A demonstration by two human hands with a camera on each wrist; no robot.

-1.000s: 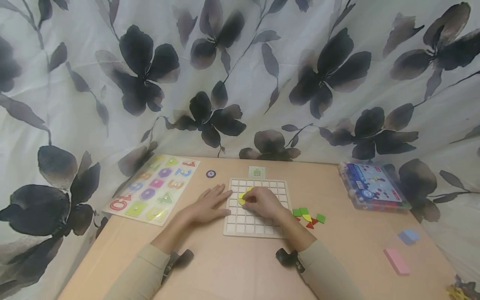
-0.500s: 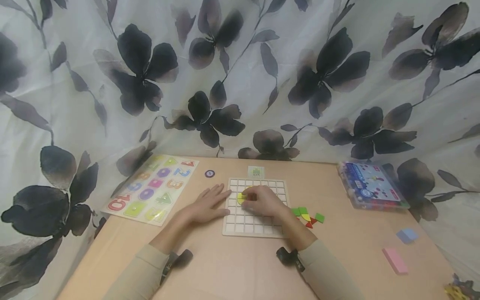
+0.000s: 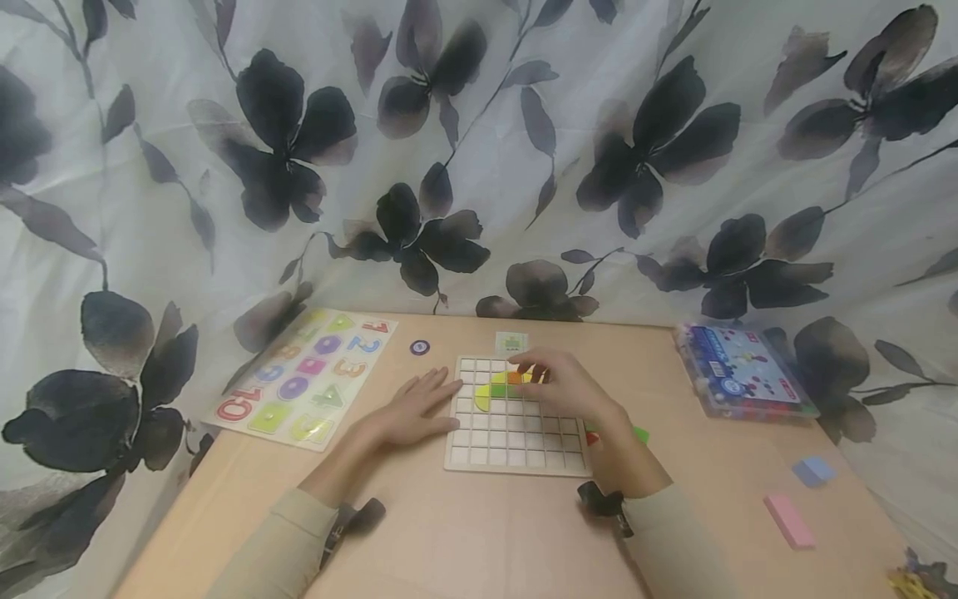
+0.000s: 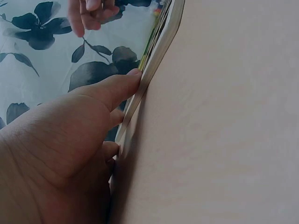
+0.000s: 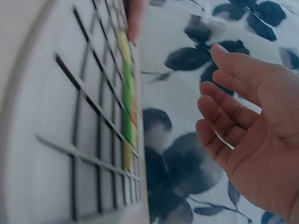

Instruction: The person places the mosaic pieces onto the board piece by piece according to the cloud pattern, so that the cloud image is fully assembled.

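A white gridded board [image 3: 497, 456] lies on the table. Yellow curved pieces [image 3: 482, 403], green pieces [image 3: 503, 390] and an orange piece [image 3: 514, 378] sit together in its upper cells. My left hand [image 3: 415, 408] rests at the board's left edge, fingers spread; in the left wrist view its thumb [image 4: 117, 87] touches the rim. Over the upper right of the board is my right hand [image 3: 565, 387], raised off the surface. In the right wrist view its fingers [image 5: 229, 109] are loosely bent with nothing between them. It partly hides the pieces on the right.
Behind the board lies a small picture card [image 3: 511, 343], with a dark round disc [image 3: 420, 348] to its left. A number-and-shape sheet [image 3: 310, 378] lies left. Loose green [image 3: 641, 434] and red pieces [image 3: 593, 438] are right of the board, near a plastic box [image 3: 741, 370] and foam blocks [image 3: 789, 522].
My right hand has lifted off the yellow pieces and moved right and slightly up, exposing the green and orange pieces. My left hand has stayed in place.
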